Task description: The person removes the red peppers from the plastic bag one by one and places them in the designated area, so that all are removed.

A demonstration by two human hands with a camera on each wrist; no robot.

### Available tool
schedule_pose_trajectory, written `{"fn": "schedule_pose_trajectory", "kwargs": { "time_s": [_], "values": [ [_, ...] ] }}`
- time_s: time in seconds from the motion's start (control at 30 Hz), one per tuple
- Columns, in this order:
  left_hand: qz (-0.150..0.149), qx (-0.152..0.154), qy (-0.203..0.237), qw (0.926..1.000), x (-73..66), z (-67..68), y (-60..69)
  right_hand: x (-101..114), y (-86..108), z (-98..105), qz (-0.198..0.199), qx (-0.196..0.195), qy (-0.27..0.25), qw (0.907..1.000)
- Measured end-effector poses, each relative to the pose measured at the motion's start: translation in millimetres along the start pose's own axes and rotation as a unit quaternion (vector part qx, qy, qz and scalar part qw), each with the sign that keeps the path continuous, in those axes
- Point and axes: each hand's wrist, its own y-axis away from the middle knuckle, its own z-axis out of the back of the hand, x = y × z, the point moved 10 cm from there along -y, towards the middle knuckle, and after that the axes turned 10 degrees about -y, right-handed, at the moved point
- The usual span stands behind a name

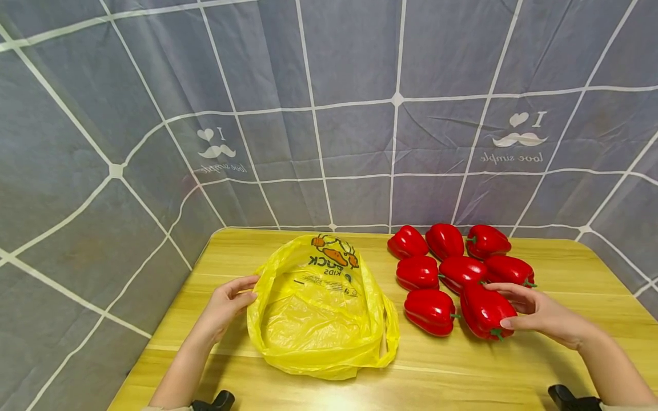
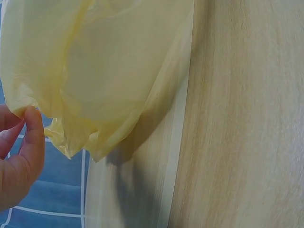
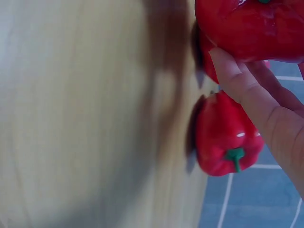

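Note:
A yellow plastic bag (image 1: 313, 322) stands with its mouth wide, a duck print on its inner back side. At its left edge my left hand (image 1: 231, 302) pinches the rim between thumb and fingers; the left wrist view shows this hand (image 2: 21, 152) at the edge of the thin bag (image 2: 109, 71). My right hand (image 1: 545, 314) holds a red bell pepper (image 1: 485, 311) from its right side, thumb near the green stem. In the right wrist view the held pepper (image 3: 251, 28) is partly cut off by the frame, with the fingers of my right hand (image 3: 266, 109) against it.
Several more red bell peppers (image 1: 429, 311) lie grouped behind and left of the held one on the wooden table (image 1: 437, 382). A grey checked cloth (image 1: 354, 142) hangs behind the table and along its left side. One bag handle (image 1: 392, 331) loops toward the peppers.

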Motion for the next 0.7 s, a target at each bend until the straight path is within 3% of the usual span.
{"fn": "schedule_pose_trajectory", "kwargs": {
  "time_s": [0.37, 0.7],
  "values": [
    [0.004, -0.004, -0.008, 0.9999, 0.8, 1.0, -0.1, -18.8, 0.3, -1.9, 0.0, 0.011, -0.028, 0.9995],
    [-0.002, 0.0, 0.011, 0.9999, 1.2, -0.3, -0.2, -26.3, -0.7, 3.7, -0.031, -0.012, -0.014, 0.9994]
  ]
}}
